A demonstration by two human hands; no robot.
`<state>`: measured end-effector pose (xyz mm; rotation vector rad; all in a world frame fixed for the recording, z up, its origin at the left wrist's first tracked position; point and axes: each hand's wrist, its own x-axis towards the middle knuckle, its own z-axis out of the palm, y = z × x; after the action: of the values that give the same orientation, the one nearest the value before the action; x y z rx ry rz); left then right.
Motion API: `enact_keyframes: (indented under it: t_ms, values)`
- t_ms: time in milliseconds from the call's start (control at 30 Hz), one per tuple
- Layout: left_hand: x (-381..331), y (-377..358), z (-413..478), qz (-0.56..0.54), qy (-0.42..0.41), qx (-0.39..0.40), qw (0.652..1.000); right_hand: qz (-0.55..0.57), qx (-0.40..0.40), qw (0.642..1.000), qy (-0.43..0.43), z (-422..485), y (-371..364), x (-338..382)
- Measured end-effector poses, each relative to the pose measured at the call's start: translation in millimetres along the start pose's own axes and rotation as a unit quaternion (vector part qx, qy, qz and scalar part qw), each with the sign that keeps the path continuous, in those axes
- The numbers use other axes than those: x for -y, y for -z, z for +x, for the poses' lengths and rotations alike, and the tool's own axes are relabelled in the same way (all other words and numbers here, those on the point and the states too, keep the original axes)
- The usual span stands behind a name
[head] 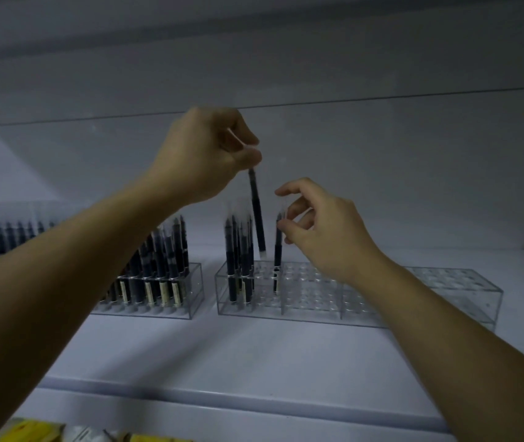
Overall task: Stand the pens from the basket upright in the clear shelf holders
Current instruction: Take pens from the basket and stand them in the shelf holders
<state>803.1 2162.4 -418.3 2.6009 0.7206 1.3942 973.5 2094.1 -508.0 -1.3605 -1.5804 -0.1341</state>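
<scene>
On the white shelf (286, 355) the light is dim, and the clear pen caps look smeary. The left arm covers part of a full holder (171, 291). The left hand (203, 154) pinches the top of a dark pen (257, 215). The pen hangs below it, with its tip just above the middle holder (311, 301). The right hand (324, 224) curls by the top of a second pen (277, 256) standing in that holder. I can't tell if it grips or only touches.
</scene>
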Motion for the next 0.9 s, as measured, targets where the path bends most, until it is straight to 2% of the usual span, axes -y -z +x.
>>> enact_keyframes:
  t_ms: [267, 467, 533, 633, 900]
  values:
    - [-1.5, -9.3, -8.4, -0.001, 0.004, -0.01, 1.0, 0.011, 0.006, 1.0, -0.008, -0.9, 0.6, 0.0]
    - [-6.2, -10.5, -18.1, 0.01, -0.031, -0.023, 0.999, 0.014, 0.005, 1.0, -0.007, -0.6, 0.3, 0.2]
    - [-4.7, -11.6, -14.9, 0.03, -0.015, -0.002, 0.999, 0.016, 0.006, 1.0, -0.01, -0.6, 0.3, 0.7]
    - [2.0, -20.8, -12.3, 0.041, 0.029, 0.071, 0.996, 0.019, 0.007, 1.0, -0.012, -0.4, 0.5, 0.7]
    - [-1.4, -20.7, -6.8, 0.045, 0.05, 0.088, 0.994, 0.019, 0.006, 1.0, -0.012, -0.2, 0.5, 1.7]
